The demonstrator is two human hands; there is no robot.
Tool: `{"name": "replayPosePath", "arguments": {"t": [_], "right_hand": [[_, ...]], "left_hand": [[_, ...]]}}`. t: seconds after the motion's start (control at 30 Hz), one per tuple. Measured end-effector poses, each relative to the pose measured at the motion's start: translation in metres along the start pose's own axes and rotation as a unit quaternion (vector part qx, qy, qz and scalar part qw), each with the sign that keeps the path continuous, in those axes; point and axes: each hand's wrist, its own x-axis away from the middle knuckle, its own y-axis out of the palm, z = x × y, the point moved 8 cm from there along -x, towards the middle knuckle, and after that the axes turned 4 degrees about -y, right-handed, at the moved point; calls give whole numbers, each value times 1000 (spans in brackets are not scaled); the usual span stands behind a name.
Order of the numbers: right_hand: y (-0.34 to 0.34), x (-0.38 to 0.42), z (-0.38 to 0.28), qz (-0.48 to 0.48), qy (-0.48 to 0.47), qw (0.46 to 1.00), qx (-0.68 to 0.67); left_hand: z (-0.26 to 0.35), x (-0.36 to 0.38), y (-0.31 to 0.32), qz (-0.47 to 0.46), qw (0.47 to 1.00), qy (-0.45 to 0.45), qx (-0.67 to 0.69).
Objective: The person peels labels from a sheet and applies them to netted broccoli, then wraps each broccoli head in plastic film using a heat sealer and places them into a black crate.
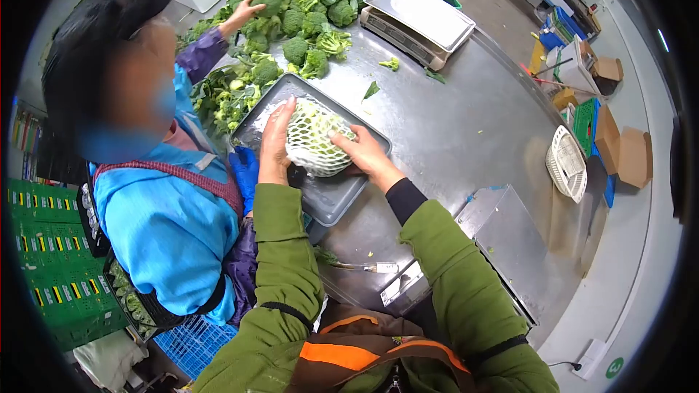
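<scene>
Between my two hands is a pale green vegetable in a white foam net, held over a dark grey tray. My left hand presses along its left side with the fingers fairly straight. From the right, my right hand grips it, the thumb lying on top of the net and the other fingers partly hidden below. The tray rests on a metal table. Beyond it lies a large heap of broccoli, with loose leaves and florets around its edge.
On my left a person in a blue top reaches into the broccoli. A scale stands at the back, and a metal box sits right of my arm. A knife lies near the front edge. Green crates are stacked at left.
</scene>
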Motion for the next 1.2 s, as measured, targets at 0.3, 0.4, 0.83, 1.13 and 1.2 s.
{"name": "replayPosePath", "arguments": {"t": [0.3, 0.4, 0.83, 1.13, 1.2], "right_hand": [[-100, 113, -15, 156, -75, 962, -212], [-172, 180, 16, 228, -67, 944, -230], [-345, 419, 180, 470, 170, 855, -138], [-348, 536, 225, 458, 128, 880, -7], [-355, 576, 239, 460, 152, 871, 86]], "left_hand": [[-34, 61, 130, -91, 973, -172, 122], [-84, 90, 221, -214, 950, -225, 28], [-330, 228, 463, -565, 680, -281, -374], [-242, 169, 385, -403, 837, -37, -367], [-197, 162, 336, -335, 754, 167, -540]]}}
